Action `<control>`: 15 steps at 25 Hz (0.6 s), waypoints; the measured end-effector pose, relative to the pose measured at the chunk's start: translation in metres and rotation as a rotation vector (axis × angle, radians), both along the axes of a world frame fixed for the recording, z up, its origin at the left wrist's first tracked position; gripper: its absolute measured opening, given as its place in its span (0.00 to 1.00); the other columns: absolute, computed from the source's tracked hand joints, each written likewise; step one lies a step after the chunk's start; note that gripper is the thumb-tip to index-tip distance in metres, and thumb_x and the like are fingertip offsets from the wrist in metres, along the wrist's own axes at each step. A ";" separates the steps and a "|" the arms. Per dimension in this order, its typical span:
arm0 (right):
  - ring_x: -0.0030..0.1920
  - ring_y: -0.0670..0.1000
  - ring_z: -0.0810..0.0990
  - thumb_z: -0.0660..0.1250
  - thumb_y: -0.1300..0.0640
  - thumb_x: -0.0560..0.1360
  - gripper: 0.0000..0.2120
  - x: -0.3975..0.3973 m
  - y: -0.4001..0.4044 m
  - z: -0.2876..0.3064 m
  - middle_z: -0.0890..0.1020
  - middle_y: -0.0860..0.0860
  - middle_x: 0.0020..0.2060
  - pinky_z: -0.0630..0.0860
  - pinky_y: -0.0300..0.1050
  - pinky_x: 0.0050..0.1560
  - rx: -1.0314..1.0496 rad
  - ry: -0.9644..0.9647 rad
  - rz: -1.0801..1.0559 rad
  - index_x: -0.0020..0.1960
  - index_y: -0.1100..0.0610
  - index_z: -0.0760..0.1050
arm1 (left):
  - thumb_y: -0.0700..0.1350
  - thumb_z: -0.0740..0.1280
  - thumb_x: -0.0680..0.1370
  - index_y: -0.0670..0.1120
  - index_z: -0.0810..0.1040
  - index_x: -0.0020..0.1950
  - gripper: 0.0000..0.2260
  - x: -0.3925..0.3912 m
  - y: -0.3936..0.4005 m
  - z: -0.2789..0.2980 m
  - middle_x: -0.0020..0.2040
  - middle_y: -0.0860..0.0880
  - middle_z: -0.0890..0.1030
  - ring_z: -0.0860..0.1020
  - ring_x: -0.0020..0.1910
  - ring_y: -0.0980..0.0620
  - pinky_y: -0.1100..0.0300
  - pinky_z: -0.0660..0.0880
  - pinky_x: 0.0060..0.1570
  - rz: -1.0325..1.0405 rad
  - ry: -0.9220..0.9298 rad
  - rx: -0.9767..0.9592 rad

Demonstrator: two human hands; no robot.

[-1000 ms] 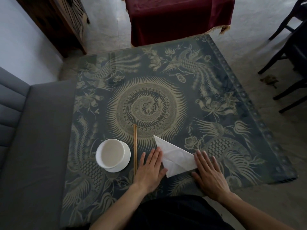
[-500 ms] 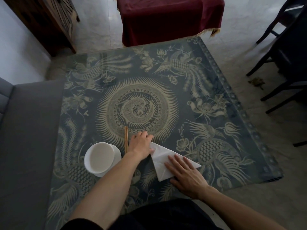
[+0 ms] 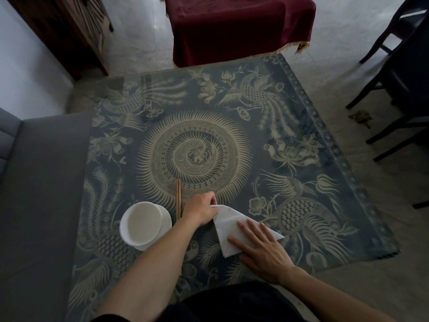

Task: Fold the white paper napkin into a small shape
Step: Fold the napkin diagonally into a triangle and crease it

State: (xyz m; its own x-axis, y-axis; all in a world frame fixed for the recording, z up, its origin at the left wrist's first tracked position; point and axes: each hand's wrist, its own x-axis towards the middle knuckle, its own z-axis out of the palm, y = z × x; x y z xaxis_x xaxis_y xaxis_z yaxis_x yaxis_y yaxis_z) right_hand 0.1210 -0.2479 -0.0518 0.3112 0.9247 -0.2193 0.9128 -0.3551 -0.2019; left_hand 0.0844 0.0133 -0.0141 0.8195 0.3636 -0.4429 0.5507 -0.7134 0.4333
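The far half of the patterned table [image 3: 232, 126] lies bare, open to a hand from any side. Near the front edge, a white bowl on its saucer [image 3: 144, 223] and upright-lying chopsticks [image 3: 178, 198] crowd the left hand [image 3: 200, 210]. Right of the napkin [image 3: 229, 231], the tabletop is open to its border.

White bowl [image 3: 142, 223] beside chopsticks [image 3: 178, 198], perhaps touching.

A patterned blue worktop [image 3: 290, 140] carries a white bowl [image 3: 141, 223] on a saucer, wooden chopsticks [image 3: 178, 196] just beside it, and a folded white napkin [image 3: 228, 231].
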 end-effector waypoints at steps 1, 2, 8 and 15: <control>0.78 0.60 0.49 0.52 0.39 0.81 0.28 0.000 0.002 0.002 0.51 0.55 0.79 0.47 0.62 0.74 -0.002 0.002 -0.010 0.79 0.39 0.49 | 0.50 0.68 0.74 0.52 0.74 0.45 0.05 0.000 0.001 0.001 0.42 0.52 0.79 0.76 0.41 0.50 0.55 0.69 0.37 0.043 -0.015 -0.050; 0.78 0.60 0.49 0.53 0.39 0.81 0.28 -0.001 0.004 0.004 0.52 0.54 0.79 0.47 0.62 0.75 -0.011 0.003 -0.024 0.78 0.38 0.49 | 0.49 0.68 0.74 0.52 0.74 0.45 0.04 0.000 0.002 0.002 0.41 0.52 0.78 0.76 0.41 0.50 0.55 0.70 0.38 0.077 -0.039 -0.084; 0.77 0.61 0.56 0.51 0.38 0.80 0.26 -0.007 0.027 0.008 0.56 0.54 0.79 0.47 0.65 0.74 -0.040 0.005 -0.085 0.77 0.38 0.54 | 0.47 0.70 0.74 0.52 0.81 0.46 0.02 0.004 0.005 0.013 0.43 0.52 0.82 0.78 0.44 0.52 0.56 0.73 0.42 0.122 -0.201 -0.113; 0.76 0.61 0.51 0.49 0.37 0.80 0.29 -0.010 0.072 0.015 0.48 0.55 0.79 0.50 0.66 0.72 -0.100 0.026 -0.219 0.78 0.40 0.45 | 0.48 0.71 0.76 0.52 0.83 0.47 0.02 0.006 0.001 0.030 0.43 0.53 0.83 0.79 0.43 0.55 0.59 0.75 0.43 0.137 -0.351 -0.084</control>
